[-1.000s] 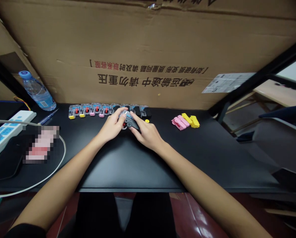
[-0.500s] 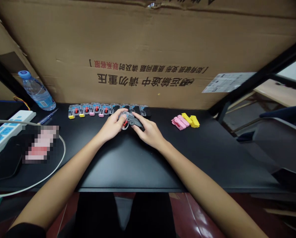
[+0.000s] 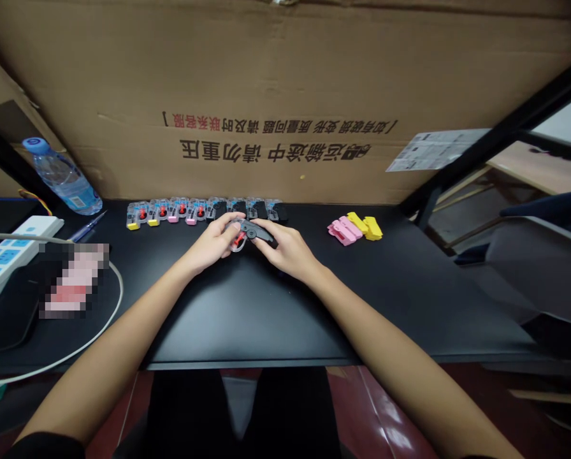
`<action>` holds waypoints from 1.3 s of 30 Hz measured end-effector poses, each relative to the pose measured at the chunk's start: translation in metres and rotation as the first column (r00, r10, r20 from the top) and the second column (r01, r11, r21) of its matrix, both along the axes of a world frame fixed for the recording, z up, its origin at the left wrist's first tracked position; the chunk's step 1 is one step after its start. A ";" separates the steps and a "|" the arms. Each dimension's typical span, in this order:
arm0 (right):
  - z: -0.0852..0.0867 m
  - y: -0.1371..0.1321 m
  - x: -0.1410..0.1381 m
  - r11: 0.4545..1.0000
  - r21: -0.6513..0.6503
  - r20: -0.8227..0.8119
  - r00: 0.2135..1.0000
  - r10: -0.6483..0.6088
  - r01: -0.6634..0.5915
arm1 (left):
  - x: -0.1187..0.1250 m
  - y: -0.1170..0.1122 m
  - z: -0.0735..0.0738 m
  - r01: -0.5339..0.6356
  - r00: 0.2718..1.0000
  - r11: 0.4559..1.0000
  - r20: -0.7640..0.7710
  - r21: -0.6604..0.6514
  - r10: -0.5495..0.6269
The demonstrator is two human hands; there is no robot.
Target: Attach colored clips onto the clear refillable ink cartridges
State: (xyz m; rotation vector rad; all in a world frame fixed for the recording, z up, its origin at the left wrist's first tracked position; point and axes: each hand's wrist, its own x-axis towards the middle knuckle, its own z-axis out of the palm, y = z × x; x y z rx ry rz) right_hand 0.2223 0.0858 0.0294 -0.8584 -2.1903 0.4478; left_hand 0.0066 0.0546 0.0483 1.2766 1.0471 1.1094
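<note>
A small gun-shaped plastic piece is held between both hands above the black table. It has a clear body, a red part inside a clear ring, and a black section with a round hub. My left hand is closed on the clear end, thumb on top. My right hand grips the black end between thumb and fingers. Behind the hands stands a row of similar clear pieces, some with yellow or pink tips, others with black parts. The fingers hide part of the held piece.
Pink plastic parts and yellow plastic parts lie at the right on the table. Leftward are a water bottle, a pen, a power strip and a looping white cable. A cardboard sheet rises behind.
The camera view has shifted slightly. Both hands keep hold of the same piece, which looks a little more level now, with small finger movements.
</note>
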 end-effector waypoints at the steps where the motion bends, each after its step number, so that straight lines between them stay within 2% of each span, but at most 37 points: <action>1: 0.000 0.001 0.001 1.000 0.029 0.003 1.000 0.007 -0.007 | 0.001 0.000 0.000 0.007 1.000 1.000 0.028 -0.012 -0.007; 4: 0.001 0.003 0.004 0.999 0.019 0.002 0.999 0.045 -0.045 | 0.003 -0.001 0.001 0.001 0.998 1.000 0.064 -0.016 0.000; 15: -0.002 0.005 0.007 0.982 -0.138 -0.031 0.992 0.123 -0.126 | -0.001 -0.003 0.006 0.033 0.997 0.999 -0.071 -0.005 -0.033; 17: -0.002 0.004 0.008 0.987 -0.106 -0.010 0.992 0.123 -0.124 | -0.002 -0.003 0.007 0.037 0.996 0.999 -0.075 -0.006 -0.037; 21: 0.001 0.003 0.010 0.989 0.045 0.074 0.988 0.134 -0.138 | -0.002 -0.003 0.007 0.050 0.997 0.999 -0.055 0.005 -0.050; 25: 0.005 0.001 0.011 0.987 0.073 0.123 0.984 0.132 -0.142 | -0.001 -0.004 0.009 0.046 0.998 0.999 -0.037 0.015 -0.046; 28: 0.007 -0.001 0.009 0.992 0.029 0.078 0.989 0.123 -0.125 | -0.001 -0.003 0.010 0.029 1.000 1.000 -0.007 -0.009 -0.029; 31: 0.007 -0.002 0.004 0.988 -0.124 -0.032 0.996 0.088 -0.091 | -0.002 -0.003 0.012 0.018 0.996 0.998 0.084 -0.060 -0.013; 33: 0.007 -0.003 0.001 0.951 -0.298 -0.127 0.991 0.046 -0.082 | -0.003 -0.002 0.015 0.043 0.982 0.994 0.187 -0.097 -0.024; 34: 0.007 -0.003 -0.001 0.916 -0.390 -0.185 0.982 0.025 -0.097 | -0.004 -0.002 0.016 0.061 0.971 0.992 0.238 -0.111 -0.034; 37: 0.008 -0.002 -0.006 0.744 -0.628 -0.386 0.922 -0.042 -0.229 | -0.006 -0.001 0.020 0.098 0.949 0.990 0.308 -0.101 -0.063; 39: 0.010 -0.002 -0.007 0.612 -0.718 -0.486 0.869 -0.099 -0.332 | -0.007 -0.001 0.019 0.097 0.968 0.994 0.239 -0.049 -0.082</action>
